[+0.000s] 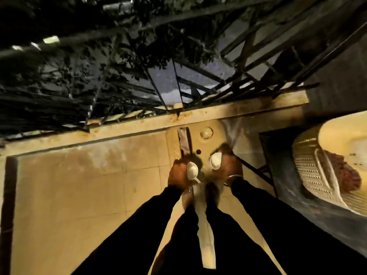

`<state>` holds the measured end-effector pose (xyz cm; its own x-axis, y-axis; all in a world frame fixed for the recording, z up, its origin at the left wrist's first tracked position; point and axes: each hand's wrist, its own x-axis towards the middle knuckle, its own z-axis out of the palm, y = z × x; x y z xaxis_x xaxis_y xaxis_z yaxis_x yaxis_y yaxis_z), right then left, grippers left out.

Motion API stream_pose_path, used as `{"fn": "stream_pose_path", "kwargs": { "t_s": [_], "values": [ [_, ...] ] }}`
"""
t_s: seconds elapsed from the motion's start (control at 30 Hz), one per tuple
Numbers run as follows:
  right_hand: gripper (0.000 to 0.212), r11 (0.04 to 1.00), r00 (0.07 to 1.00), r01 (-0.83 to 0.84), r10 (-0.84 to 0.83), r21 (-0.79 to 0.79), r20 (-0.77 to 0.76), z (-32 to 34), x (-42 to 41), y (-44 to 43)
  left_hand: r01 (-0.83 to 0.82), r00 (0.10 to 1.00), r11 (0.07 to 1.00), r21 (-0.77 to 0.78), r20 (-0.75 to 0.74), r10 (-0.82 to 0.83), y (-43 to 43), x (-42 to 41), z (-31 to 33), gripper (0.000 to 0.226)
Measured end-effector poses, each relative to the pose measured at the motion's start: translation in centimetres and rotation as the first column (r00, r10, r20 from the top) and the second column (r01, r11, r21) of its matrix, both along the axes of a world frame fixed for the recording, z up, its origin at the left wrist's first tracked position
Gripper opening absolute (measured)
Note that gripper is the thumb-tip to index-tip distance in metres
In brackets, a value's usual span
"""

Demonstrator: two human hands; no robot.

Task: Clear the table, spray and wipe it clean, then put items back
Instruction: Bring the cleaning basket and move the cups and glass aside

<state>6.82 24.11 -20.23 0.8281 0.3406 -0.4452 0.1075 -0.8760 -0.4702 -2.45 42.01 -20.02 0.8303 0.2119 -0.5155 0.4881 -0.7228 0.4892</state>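
Gripping spoon (192, 171) in left hand (178, 174), second spoon (216, 160) in right hand (229, 165), fingers curled round each. Holding both just above near edge of worktop (210, 144), probably mid-clearing before spraying. Noting cloth (183, 140) at far left edge, likely for wiping.

The sleeves (139, 215) are plain black. The left spoon (192, 170) and the right spoon (216, 160) are both white, bright against the tan tabletop (210, 144), which carries 1 grey strip (183, 139). The floor tiles (79, 185) are yellowish tan with thin dark joint lines (paler and patchy towards the ledge). The railing (198, 86) is black, the leaves (139, 46) dark green. The plastic chair (309, 169) is cream, patterned with rows of small dark slots; the cloth (345, 171) on it is mottled reddish brown.
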Motion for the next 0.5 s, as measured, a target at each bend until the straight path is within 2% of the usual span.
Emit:
{"fn": "stream_pose_path", "kwargs": {
  "t_s": [0.03,0.1,0.17,0.2,0.27,0.37,0.5],
  "values": [
    [0.105,1.0,0.999,-0.013,0.013,-0.013,0.041,-2.2,0.5,0.0,-0.012,1.0,1.0,-0.01,0.023,0.012,-0.2,0.2,-1.5,0.07],
    [0.068,1.0,0.997,-0.014,0.015,-0.021,0.073,-5.9,1.5,-0.2,-0.031,0.995,0.999,0.039,0.098,0.027,-0.8,0.2,-5.3,0.055],
    [0.056,0.996,0.997,-0.057,0.06,-0.067,0.041,-7.1,1.5,-0.6,-0.081,0.979,0.993,0.08,0.194,0.065,-1.4,0.0,-7.3,0.028],
    [0.055,0.994,0.998,-0.07,0.069,-0.088,-0.006,-7.2,1.8,-0.7,-0.11,0.968,0.991,0.077,0.235,0.089,-1.8,0.0,-8.1,0.02],
    [0.066,0.977,0.991,-0.124,0.132,-0.17,0.032,-7.9,2.1,-0.9,-0.163,0.949,0.984,0.073,0.285,0.136,-2.2,0.1,-8.7,0.021],
    [0.089,0.961,0.979,-0.196,0.204,-0.193,0.021,-9.2,1.8,-1.0,-0.164,0.973,0.986,0.038,0.17,0.156,-2.6,0.3,-8.4,0.031],
    [0.091,0.953,0.972,-0.214,0.229,-0.214,0.05,-9.7,2.2,-0.1,-0.206,0.973,0.978,0.014,0.106,0.204,-3.0,0.6,-8.1,0.04]
  ]
}}
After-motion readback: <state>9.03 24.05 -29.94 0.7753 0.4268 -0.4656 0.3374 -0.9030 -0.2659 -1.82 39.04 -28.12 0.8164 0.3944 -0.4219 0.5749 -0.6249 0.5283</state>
